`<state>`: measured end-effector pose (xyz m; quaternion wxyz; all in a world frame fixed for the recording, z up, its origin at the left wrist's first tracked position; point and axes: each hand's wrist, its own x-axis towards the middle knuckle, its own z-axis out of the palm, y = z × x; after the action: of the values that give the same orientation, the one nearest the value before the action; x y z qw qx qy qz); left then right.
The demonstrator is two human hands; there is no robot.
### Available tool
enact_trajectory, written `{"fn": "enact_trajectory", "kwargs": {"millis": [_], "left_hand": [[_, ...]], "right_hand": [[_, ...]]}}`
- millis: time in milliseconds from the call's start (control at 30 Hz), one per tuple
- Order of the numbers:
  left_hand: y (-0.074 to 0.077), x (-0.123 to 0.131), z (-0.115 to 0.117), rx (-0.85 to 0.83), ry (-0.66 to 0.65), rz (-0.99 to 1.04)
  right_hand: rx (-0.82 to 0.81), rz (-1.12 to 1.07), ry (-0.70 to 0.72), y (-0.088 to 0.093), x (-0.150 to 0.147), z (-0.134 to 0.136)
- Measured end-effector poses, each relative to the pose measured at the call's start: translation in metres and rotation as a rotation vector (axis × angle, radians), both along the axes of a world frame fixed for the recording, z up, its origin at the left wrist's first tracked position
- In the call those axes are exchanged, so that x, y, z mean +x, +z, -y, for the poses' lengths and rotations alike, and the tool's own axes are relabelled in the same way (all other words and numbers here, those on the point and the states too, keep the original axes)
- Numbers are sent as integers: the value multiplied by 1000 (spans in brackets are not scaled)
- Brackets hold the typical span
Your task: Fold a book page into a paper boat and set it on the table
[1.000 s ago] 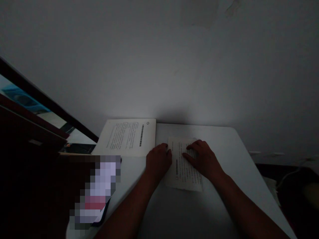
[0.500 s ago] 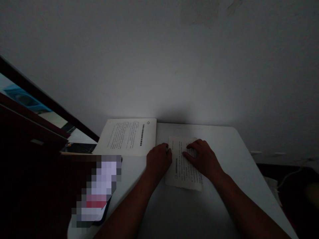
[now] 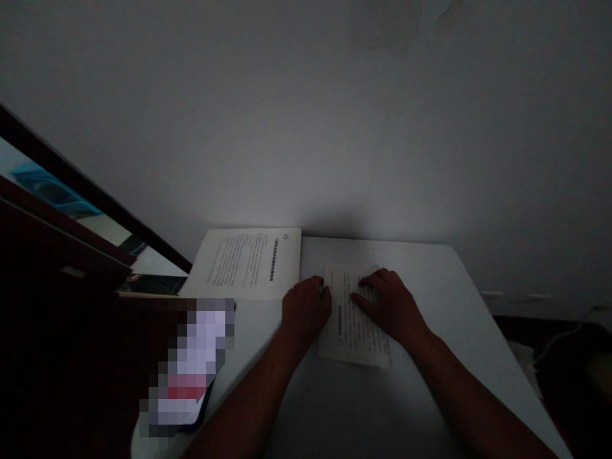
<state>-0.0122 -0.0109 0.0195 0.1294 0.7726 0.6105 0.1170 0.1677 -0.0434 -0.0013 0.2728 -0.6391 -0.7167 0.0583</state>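
Observation:
A loose printed paper sheet (image 3: 351, 331) lies on the white table (image 3: 430, 357). My left hand (image 3: 306, 310) rests at the sheet's left edge with its fingers curled and pinched against that edge. On the upper right part of the sheet lies my right hand (image 3: 389, 306), fingers pressed down on the paper and bent a little. Light is dim, so fine finger detail is hard to make out.
An open booklet (image 3: 248, 263) with printed text lies at the table's back left, against the white wall (image 3: 306, 127). A blurred-out object (image 3: 189, 370) sits on the table's left front. Dark wooden furniture (image 3: 57, 268) stands to the left.

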Motion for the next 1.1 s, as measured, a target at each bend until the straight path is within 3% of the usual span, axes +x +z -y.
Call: {"fn": "enact_trajectory", "kwargs": {"millis": [767,900,1100], "left_hand": [[-5,-2,0,8,8,5],[-10,-1,4,73,-89,80],[-13,9,12,167,-386,195]], "right_hand": [[-24,15,5,1,-1,0],[-4,19,13,-2,0,-1],[6,31,16,1,-1,0]]}}
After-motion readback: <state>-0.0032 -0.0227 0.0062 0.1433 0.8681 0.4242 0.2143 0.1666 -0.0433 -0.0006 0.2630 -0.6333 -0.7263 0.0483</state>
